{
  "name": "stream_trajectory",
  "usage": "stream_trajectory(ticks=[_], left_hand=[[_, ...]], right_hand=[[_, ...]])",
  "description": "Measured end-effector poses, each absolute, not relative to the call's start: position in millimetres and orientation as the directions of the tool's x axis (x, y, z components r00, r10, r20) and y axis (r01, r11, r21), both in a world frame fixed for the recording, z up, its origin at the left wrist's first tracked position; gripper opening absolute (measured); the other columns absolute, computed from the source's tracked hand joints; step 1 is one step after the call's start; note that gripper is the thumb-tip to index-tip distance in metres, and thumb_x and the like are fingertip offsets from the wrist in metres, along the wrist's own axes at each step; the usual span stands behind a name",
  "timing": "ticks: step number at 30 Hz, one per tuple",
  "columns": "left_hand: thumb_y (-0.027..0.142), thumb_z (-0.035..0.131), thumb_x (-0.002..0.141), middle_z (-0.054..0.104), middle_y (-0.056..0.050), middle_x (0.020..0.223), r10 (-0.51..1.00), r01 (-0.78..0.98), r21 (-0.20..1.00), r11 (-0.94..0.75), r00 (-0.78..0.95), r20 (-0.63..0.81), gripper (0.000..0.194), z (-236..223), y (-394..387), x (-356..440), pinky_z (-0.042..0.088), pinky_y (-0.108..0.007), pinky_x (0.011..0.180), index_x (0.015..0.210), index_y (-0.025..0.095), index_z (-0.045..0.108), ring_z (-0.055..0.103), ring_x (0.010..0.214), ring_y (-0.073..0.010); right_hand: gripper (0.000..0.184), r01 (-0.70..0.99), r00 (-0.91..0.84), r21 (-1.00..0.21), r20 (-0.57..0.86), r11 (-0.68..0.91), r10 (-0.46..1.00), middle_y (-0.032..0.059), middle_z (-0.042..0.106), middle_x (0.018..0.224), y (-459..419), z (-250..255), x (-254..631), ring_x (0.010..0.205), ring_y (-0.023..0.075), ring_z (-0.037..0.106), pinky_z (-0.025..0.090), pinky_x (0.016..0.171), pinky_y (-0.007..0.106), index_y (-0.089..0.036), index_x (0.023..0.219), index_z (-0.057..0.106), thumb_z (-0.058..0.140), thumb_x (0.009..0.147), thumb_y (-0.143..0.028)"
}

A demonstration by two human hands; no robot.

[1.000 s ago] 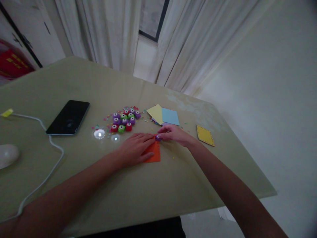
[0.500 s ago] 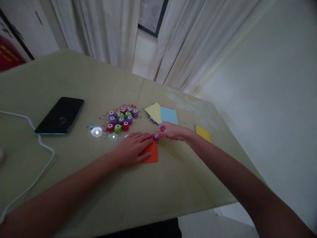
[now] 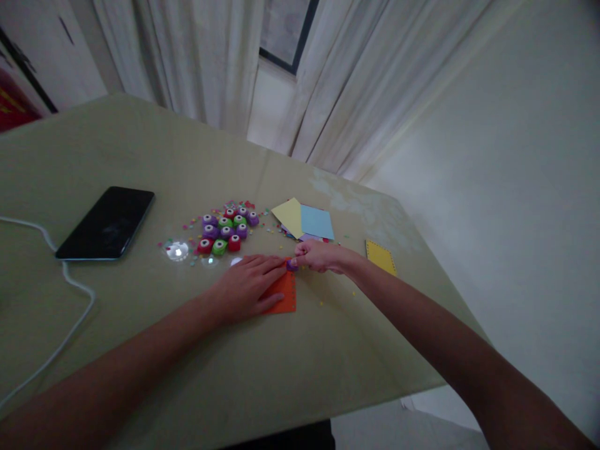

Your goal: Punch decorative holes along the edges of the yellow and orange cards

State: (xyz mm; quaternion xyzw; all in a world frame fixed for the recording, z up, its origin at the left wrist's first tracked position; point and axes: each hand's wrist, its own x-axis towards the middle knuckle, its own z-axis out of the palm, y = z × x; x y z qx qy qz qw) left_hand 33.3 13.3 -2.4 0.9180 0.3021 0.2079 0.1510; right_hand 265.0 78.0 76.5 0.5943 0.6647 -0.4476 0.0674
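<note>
My left hand (image 3: 250,284) lies flat over an orange sheet of paper (image 3: 287,298), fingers stretched out and hiding much of it. A row of small punched holes runs along the sheet's right edge. At its upper right corner sits a small purple craft punch (image 3: 291,265). My right hand (image 3: 316,256) is curled, with its thumb pressing on that punch. Left of the hands stand several more punches (image 3: 225,232) in purple, green and red, with tiny bits of coloured paper scattered round them.
Behind my right hand lie pale yellow paper (image 3: 289,216) and light blue paper (image 3: 317,222), overlapping. A yellow square with punched edges (image 3: 380,257) is at the right. On the left a black tablet (image 3: 109,222) rests by a white cable (image 3: 77,340). Curtains (image 3: 197,69) hang behind the table.
My right hand has gone from holding the purple punch with fingers extended to a curled hand with the thumb pressing it. My left hand stays flat on the orange paper. The view has shifted slightly.
</note>
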Motion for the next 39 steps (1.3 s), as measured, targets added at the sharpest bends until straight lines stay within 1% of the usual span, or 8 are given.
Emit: stream_trajectory(ticks=[10,15,19,22,26,31,35,39], left_hand=[[0.047,0.055,0.106,0.061,-0.013,0.159,0.62,0.51,0.379,-0.772,0.734,0.277,0.053,-2,13,33,0.043,-0.051,0.119,0.153,0.022,0.06,0.059,0.143,-0.033],[0.046,0.055,0.107,0.062,-0.013,0.158,0.614,0.519,0.344,-0.783,0.736,0.287,0.053,1,13,33,0.045,-0.05,0.118,0.154,0.021,0.059,0.061,0.141,-0.0323],[0.045,0.056,0.106,0.061,-0.013,0.159,0.614,0.522,0.34,-0.782,0.738,0.279,0.054,1,12,33,0.045,-0.05,0.119,0.154,0.02,0.059,0.06,0.142,-0.0323],[0.046,0.055,0.107,0.06,-0.012,0.161,0.614,0.52,0.346,-0.781,0.741,0.271,0.055,-1,13,33,0.043,-0.05,0.121,0.155,0.02,0.059,0.058,0.145,-0.0319],[0.045,0.052,0.108,0.056,-0.01,0.165,0.595,0.51,0.332,-0.793,0.766,0.244,0.055,-2,13,32,0.038,-0.052,0.124,0.159,0.023,0.056,0.052,0.15,-0.0318],[0.044,0.057,0.105,0.061,-0.011,0.159,0.581,0.498,0.326,-0.803,0.775,0.247,0.054,4,11,33,0.042,-0.056,0.119,0.154,0.023,0.06,0.056,0.143,-0.0361],[0.048,0.062,0.102,0.07,-0.018,0.144,0.581,0.507,0.302,-0.807,0.772,0.257,0.049,6,10,33,0.039,-0.06,0.121,0.139,0.017,0.073,0.059,0.138,-0.0404],[0.054,0.064,0.102,0.07,-0.02,0.143,0.597,0.515,0.332,-0.79,0.769,0.228,0.057,8,8,31,0.037,-0.062,0.123,0.141,0.014,0.071,0.061,0.136,-0.0411]], right_hand=[[0.027,0.809,-0.242,-0.558,-0.604,-0.186,0.759,-0.0091,0.045,0.064,71,81,266,0.049,0.0075,0.032,0.021,0.047,0.022,-0.022,0.086,0.052,0.075,0.092,-0.035],[0.012,0.721,-0.362,-0.692,-0.332,0.036,0.871,-0.0073,0.051,0.069,56,75,269,0.061,0.0108,0.043,0.032,0.057,0.021,-0.018,0.103,0.069,0.072,0.094,-0.024],[0.015,0.84,-0.357,-0.49,-0.171,0.235,0.918,-0.0044,0.058,0.069,42,67,273,0.066,0.0139,0.051,0.036,0.064,0.025,-0.02,0.108,0.079,0.071,0.095,-0.021],[0.018,0.926,-0.222,-0.332,-0.091,0.181,0.971,0.0028,0.071,0.082,37,68,281,0.075,0.0182,0.06,0.041,0.072,0.028,-0.019,0.107,0.08,0.066,0.096,-0.015],[0.023,0.938,-0.167,-0.309,-0.009,0.156,0.986,0.0055,0.075,0.088,36,70,279,0.082,0.0212,0.065,0.044,0.079,0.031,-0.019,0.116,0.078,0.062,0.099,-0.016],[0.021,0.8,-0.342,-0.496,0.083,0.337,0.936,0.0029,0.074,0.09,46,61,234,0.077,0.0168,0.065,0.05,0.081,0.03,-0.017,0.117,0.075,0.065,0.099,-0.015],[0.033,0.683,-0.497,-0.518,0.186,0.515,0.847,0.0088,0.069,0.127,65,50,190,0.11,0.0203,0.068,0.053,0.101,0.036,-0.021,0.13,0.072,0.066,0.099,-0.01],[0.027,0.643,-0.59,-0.488,0.176,0.59,0.788,0.0099,0.066,0.136,84,45,171,0.123,0.0221,0.064,0.049,0.111,0.04,-0.022,0.13,0.073,0.067,0.103,-0.018]])
